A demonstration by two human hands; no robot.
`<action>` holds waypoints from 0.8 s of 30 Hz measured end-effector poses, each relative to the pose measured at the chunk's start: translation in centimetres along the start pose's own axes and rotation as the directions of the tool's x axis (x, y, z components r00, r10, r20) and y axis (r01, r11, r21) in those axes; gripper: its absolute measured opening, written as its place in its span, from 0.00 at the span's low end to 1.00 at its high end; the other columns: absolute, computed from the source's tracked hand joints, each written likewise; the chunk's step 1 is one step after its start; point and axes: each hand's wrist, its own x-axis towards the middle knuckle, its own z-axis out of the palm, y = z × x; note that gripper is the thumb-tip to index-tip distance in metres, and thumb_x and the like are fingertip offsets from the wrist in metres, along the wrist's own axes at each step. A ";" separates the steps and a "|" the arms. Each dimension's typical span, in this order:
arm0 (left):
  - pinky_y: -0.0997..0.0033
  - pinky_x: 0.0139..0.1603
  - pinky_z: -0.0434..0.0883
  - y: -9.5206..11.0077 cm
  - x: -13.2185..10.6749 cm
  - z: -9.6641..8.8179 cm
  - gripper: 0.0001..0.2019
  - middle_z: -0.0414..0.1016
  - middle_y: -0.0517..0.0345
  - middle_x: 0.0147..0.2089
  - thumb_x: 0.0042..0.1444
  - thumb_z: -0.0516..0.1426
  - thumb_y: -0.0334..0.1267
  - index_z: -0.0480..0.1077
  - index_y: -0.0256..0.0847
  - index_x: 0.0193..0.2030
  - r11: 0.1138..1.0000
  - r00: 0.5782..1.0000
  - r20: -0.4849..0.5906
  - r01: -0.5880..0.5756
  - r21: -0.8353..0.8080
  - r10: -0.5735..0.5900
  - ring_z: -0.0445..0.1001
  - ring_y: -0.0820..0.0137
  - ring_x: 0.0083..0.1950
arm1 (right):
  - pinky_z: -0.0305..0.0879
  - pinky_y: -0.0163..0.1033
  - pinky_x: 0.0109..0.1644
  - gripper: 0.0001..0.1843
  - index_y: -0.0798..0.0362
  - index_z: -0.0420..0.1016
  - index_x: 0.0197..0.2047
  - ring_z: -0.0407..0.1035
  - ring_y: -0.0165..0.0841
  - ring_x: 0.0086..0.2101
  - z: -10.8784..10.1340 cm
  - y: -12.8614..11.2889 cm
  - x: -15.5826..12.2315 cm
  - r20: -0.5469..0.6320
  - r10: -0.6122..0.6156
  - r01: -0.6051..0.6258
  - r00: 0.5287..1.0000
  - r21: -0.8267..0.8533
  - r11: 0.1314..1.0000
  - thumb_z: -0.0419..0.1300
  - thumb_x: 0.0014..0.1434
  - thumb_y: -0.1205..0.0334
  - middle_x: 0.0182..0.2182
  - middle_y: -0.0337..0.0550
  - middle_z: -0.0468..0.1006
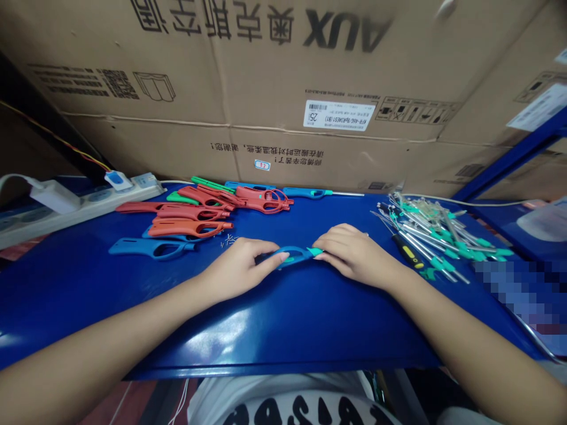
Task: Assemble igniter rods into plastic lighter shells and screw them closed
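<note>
Near the middle of the blue table, a blue lighter body [297, 255] spans the gap between my two hands. My left hand [248, 265] is closed round its handle end, thumb along the loop. The fingers of my right hand [349, 251] pinch the green nozzle piece [315, 252] at the other end; the rest of that piece is hidden in my grip. Left of my hands lie several loose lighter handles, among them a blue handle [150, 248] and an orange handle [190, 227]. A blue lighter with a metal tube [321, 193] lies farther back.
At right is a pile of metal tubes with green ends [443, 236], with a black-yellow screwdriver [408, 252] beside it. A white power strip [88, 203] runs along the left. A large cardboard box [266, 88] walls off the back.
</note>
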 end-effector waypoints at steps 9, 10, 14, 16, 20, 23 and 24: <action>0.81 0.13 0.54 0.1 0.6 -0.2 0.24 0.66 0.62 0.13 0.66 0.55 0.53 0.77 0.35 0.29 0.719 0.890 0.348 0.446 -0.534 -0.293 0.60 0.78 0.12 | 0.66 0.44 0.41 0.11 0.59 0.75 0.46 0.71 0.37 0.37 0.7 -0.7 -0.1 -0.154 -0.148 0.131 0.977 -0.116 0.985 0.53 0.70 0.65 0.38 0.52 0.82; 0.81 0.12 0.54 0.1 0.5 -0.2 0.23 0.66 0.62 0.13 0.65 0.55 0.53 0.77 0.35 0.29 0.695 0.885 0.361 0.457 -0.555 -0.293 0.60 0.78 0.12 | 0.66 0.44 0.40 0.10 0.59 0.75 0.46 0.71 0.37 0.36 0.7 -0.8 -0.1 -0.164 -0.150 0.130 0.975 -0.126 0.984 0.53 0.70 0.65 0.37 0.52 0.82; 0.82 0.10 0.53 0.1 0.4 -0.3 0.23 0.66 0.62 0.12 0.64 0.57 0.52 0.77 0.35 0.28 0.626 0.861 0.407 0.503 -0.596 -0.305 0.59 0.78 0.11 | 0.65 0.43 0.38 0.09 0.59 0.75 0.45 0.70 0.37 0.35 0.7 -1.2 -0.2 -0.175 -0.154 0.131 0.972 -0.138 0.982 0.54 0.70 0.66 0.35 0.52 0.81; 0.82 0.10 0.52 0.1 0.3 -0.2 0.23 0.67 0.61 0.13 0.63 0.57 0.53 0.78 0.34 0.27 0.599 0.855 0.419 0.515 -0.613 -0.306 0.60 0.78 0.11 | 0.66 0.44 0.38 0.09 0.60 0.75 0.44 0.70 0.38 0.35 0.7 -1.3 -0.2 -0.171 -0.160 0.137 0.972 -0.138 0.981 0.54 0.69 0.66 0.34 0.52 0.80; 0.82 0.09 0.52 0.0 0.3 0.0 0.23 0.68 0.60 0.14 0.62 0.58 0.53 0.78 0.34 0.27 0.570 0.831 0.447 0.553 -0.608 -0.330 0.59 0.79 0.11 | 0.67 0.45 0.39 0.09 0.60 0.75 0.45 0.70 0.38 0.34 0.9 -1.4 -0.3 -0.157 -0.172 0.153 0.972 -0.126 0.980 0.54 0.69 0.67 0.33 0.52 0.79; 0.81 0.09 0.51 -0.1 0.3 -0.1 0.23 0.68 0.60 0.14 0.62 0.58 0.52 0.78 0.33 0.27 0.554 0.819 0.455 0.573 -0.604 -0.349 0.59 0.79 0.10 | 0.67 0.45 0.39 0.09 0.58 0.74 0.46 0.69 0.38 0.35 1.0 -1.5 -0.3 -0.158 -0.181 0.165 0.971 -0.110 0.980 0.53 0.70 0.68 0.33 0.52 0.78; 0.81 0.09 0.51 0.0 0.3 -0.1 0.23 0.68 0.59 0.14 0.62 0.58 0.52 0.78 0.33 0.27 0.548 0.817 0.458 0.575 -0.607 -0.351 0.59 0.78 0.10 | 0.67 0.45 0.39 0.09 0.58 0.74 0.46 0.68 0.38 0.35 1.0 -1.6 -0.3 -0.161 -0.180 0.165 0.970 -0.107 0.981 0.52 0.70 0.68 0.33 0.52 0.78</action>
